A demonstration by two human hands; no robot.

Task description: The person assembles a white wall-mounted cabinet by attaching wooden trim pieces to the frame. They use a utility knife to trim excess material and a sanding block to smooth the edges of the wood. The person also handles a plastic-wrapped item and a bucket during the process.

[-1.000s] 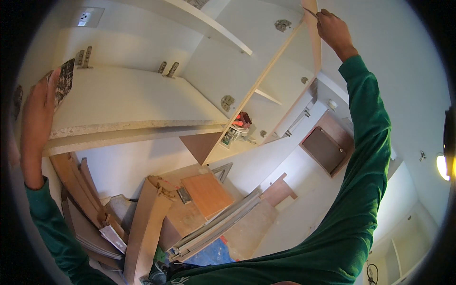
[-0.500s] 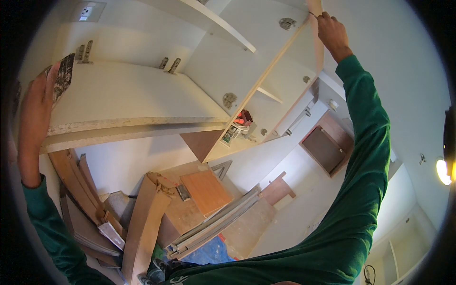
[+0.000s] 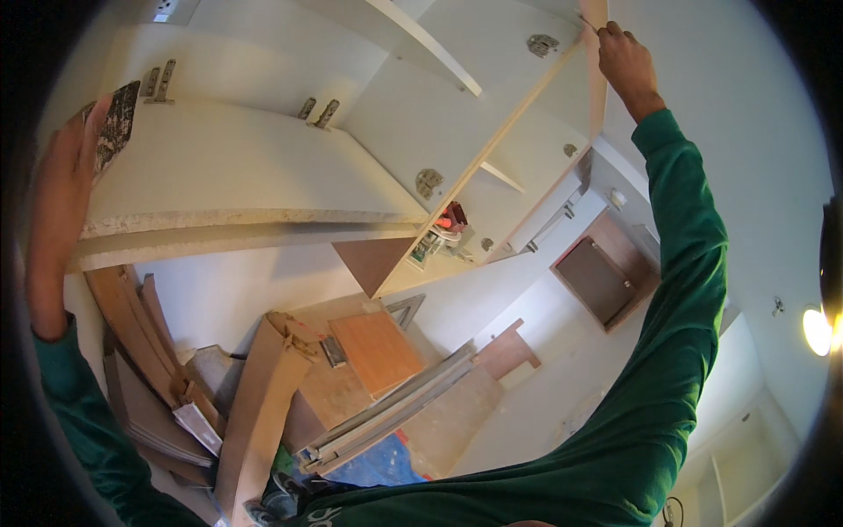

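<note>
At the left, my left hand [image 3: 63,184] is closed around a flat dark plate [image 3: 117,127] smeared with pale material, held beside a white cabinet door or panel [image 3: 255,167]. My right hand [image 3: 630,68] is raised high at the upper right, its fingers pinched on a thin tool [image 3: 589,24] whose kind is hard to make out. That tool's tip is against or close to the pale wooden edge strip [image 3: 595,79] of the white wall cabinet [image 3: 395,105]. Cup hinges [image 3: 428,183] sit on the cabinet side.
A red and silver power tool [image 3: 450,227] stands inside the lower cabinet. Below lie an orange-brown board [image 3: 378,354], a long cardboard box [image 3: 255,413], several long strips [image 3: 395,404] and leaning wooden boards [image 3: 145,334]. A bright lamp [image 3: 817,332] glows at the right.
My right hand has shifted slightly right and stays at the cabinet's edge strip. My left hand still holds the dark plate. The view has moved a little.
</note>
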